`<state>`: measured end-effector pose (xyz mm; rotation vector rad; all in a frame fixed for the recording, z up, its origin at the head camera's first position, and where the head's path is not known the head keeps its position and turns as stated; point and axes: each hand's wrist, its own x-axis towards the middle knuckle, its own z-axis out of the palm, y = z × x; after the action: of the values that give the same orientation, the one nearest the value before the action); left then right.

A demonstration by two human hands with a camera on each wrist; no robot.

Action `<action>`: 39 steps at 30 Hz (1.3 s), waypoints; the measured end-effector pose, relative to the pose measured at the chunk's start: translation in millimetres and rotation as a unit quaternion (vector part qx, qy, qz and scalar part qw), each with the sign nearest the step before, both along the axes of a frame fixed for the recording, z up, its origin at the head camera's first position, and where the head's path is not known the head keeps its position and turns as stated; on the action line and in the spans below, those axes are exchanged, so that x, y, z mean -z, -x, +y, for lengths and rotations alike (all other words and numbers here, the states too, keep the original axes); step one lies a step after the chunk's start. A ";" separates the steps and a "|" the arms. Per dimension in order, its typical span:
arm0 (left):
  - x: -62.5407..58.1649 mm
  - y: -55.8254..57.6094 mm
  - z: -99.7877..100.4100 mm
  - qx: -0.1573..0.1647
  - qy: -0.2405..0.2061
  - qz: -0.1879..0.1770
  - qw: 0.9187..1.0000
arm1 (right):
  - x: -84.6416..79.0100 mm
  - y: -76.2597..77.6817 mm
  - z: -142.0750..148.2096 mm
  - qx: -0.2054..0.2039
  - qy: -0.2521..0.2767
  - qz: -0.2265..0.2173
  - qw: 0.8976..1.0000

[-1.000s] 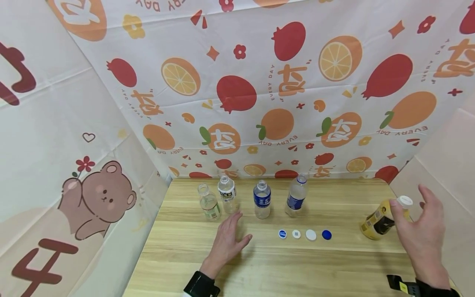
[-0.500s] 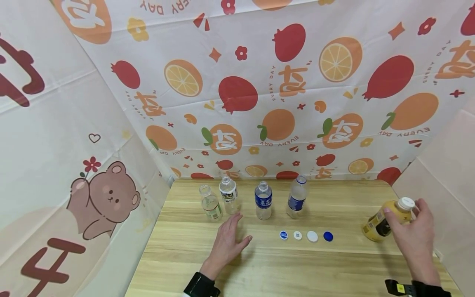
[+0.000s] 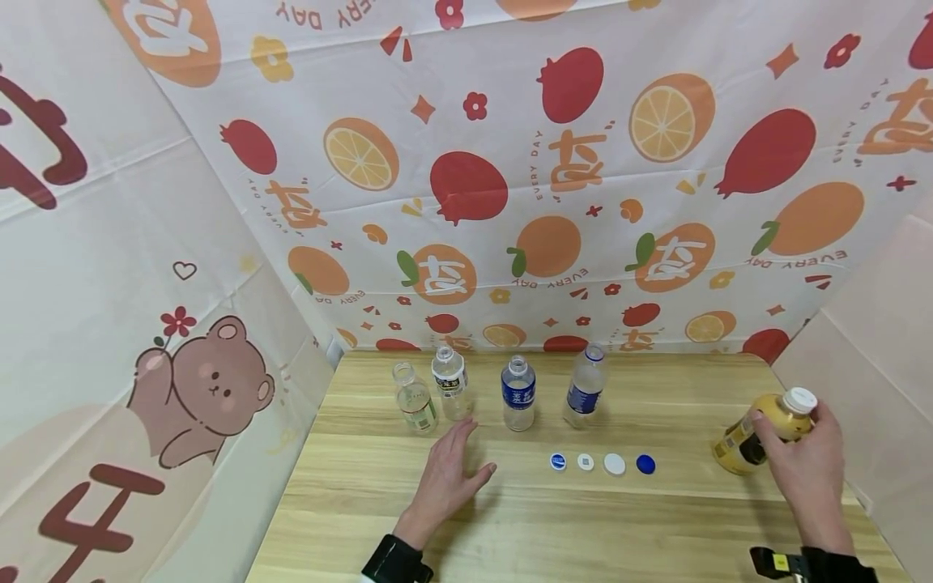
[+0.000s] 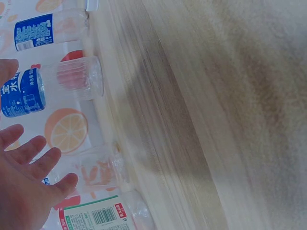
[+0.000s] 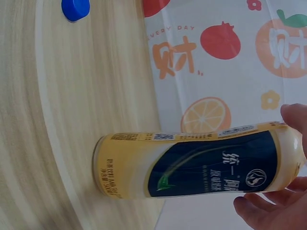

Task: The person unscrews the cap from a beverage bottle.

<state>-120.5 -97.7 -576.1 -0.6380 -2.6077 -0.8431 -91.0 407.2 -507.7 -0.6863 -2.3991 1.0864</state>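
My right hand grips a yellow drink bottle with a white cap at the table's right side. In the right wrist view, thumb and fingers lie on either side of the upper part of this yellow bottle, whose dark label faces the camera. Fingers spread, my left hand is nearest the clear bottle with the white-and-black label and holds nothing. Left of that stands a clear bottle with a green-and-white label. Two clear bottles with blue labels, one in the middle and one farther right, stand uncapped.
Several loose caps lie in a row on the wooden table: a blue-and-white cap, a small white cap, a larger white cap and a blue cap. A fruit-printed cloth hangs behind the table.
My right hand has moved in from the right and closed its fingers around the yellow bottle's upper part. My left hand has stayed in place.
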 end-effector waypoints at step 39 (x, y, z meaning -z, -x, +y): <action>-8.6 0.0 17.7 0.034 -0.004 -0.034 0.999 | -9.0 -16.9 -70.9 -0.176 0.110 0.066 0.976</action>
<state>-120.6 -80.0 -567.6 -0.7109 -2.6547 -0.9105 -74.1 336.4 -498.7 -0.2450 -2.3604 1.5068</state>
